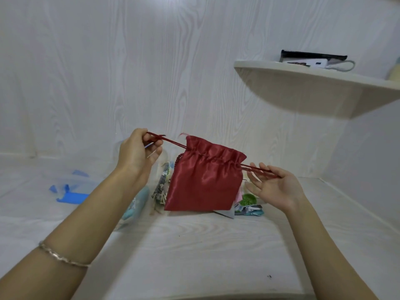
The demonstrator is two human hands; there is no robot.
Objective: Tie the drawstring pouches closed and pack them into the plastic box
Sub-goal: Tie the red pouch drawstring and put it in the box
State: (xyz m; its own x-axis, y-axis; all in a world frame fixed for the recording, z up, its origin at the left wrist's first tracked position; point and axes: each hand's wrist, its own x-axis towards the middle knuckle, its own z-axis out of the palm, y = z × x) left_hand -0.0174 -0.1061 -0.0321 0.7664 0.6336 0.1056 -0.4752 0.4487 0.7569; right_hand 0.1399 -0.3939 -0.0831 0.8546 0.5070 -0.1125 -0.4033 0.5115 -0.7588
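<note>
The red pouch [205,176] hangs between the fingers. The left hand [136,156] pinches one string [173,142], pulling it shut. The right hand [275,189] lies spread under the other string [263,170]; I cannot tell if it grips.

Soft even light, faint shadows, wide-angle edge bending.

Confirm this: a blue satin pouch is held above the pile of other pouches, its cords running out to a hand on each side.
Wrong colour: the head view shows a red satin pouch, not blue. It is above the pile of other pouches, cords running to the left hand and right hand.
</note>
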